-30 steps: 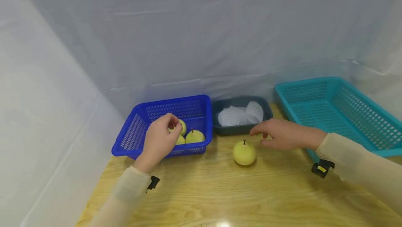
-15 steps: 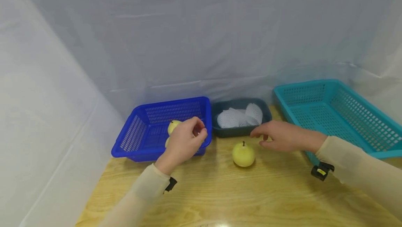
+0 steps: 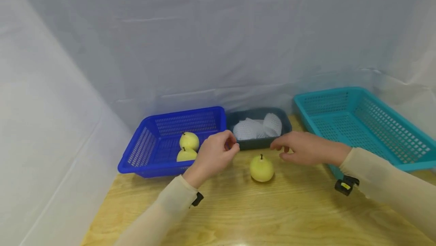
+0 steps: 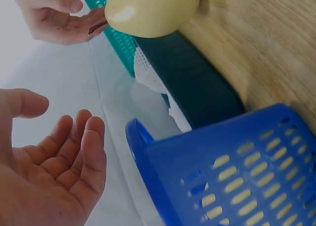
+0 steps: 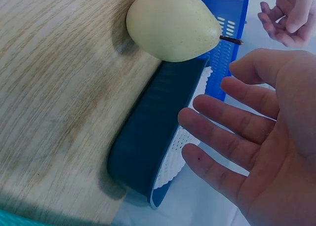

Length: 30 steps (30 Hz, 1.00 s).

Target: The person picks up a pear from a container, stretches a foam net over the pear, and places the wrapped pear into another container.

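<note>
A yellow pear [image 3: 261, 169] stands on the wooden table with its stem up, between the two hands. My left hand [image 3: 215, 156] hovers at the right front corner of the blue basket [image 3: 143, 169], its fingers loosely bent; the left wrist view shows nothing in its palm [image 4: 47, 186]. On the pear's other side is my right hand [image 3: 304, 148], relaxed and holding nothing, its fingertips [image 5: 190, 116] near the dark tray [image 3: 255, 144]. Two pears [image 3: 189, 141] show inside the blue basket; the left hand covers part of its interior.
White foam net sleeves [image 3: 250, 128] lie in the dark tray behind the pear. A larger teal basket [image 3: 308, 119] stands at the right, beside the right forearm. Pale sheeting [image 3: 211, 49] hangs behind and at the left of the table [image 3: 238, 212].
My left hand has moved right, from over the blue basket to its right front corner, uncovering two pears. The right hand has stayed near the standing pear.
</note>
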Each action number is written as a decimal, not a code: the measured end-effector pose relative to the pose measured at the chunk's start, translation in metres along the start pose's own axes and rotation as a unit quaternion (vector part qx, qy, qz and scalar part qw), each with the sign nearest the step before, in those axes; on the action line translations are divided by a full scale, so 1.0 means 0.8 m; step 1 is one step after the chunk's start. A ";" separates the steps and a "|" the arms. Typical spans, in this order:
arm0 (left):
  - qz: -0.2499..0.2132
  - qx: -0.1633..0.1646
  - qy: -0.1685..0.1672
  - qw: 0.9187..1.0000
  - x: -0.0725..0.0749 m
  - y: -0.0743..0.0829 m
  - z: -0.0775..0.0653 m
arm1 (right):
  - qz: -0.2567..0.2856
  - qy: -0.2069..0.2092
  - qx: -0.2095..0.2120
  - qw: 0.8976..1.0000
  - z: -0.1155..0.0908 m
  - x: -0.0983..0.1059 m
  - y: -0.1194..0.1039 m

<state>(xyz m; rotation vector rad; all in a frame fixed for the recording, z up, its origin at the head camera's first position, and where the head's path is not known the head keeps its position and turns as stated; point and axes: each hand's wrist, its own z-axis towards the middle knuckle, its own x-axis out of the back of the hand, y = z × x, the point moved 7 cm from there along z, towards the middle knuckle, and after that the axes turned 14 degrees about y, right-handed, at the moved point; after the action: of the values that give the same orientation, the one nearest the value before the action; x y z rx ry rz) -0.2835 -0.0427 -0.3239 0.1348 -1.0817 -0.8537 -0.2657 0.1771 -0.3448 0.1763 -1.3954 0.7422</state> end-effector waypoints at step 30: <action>0.022 -0.015 -0.050 0.998 -0.028 0.010 -0.007 | -0.106 0.054 -0.055 0.991 0.079 0.025 0.050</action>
<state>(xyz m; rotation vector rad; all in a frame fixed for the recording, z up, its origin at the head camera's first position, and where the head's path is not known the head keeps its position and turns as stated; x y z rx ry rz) -0.2786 -0.0240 -0.3388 0.0429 -1.1609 -0.8430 -0.3403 0.1816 -0.3258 0.1933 -1.2877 0.4904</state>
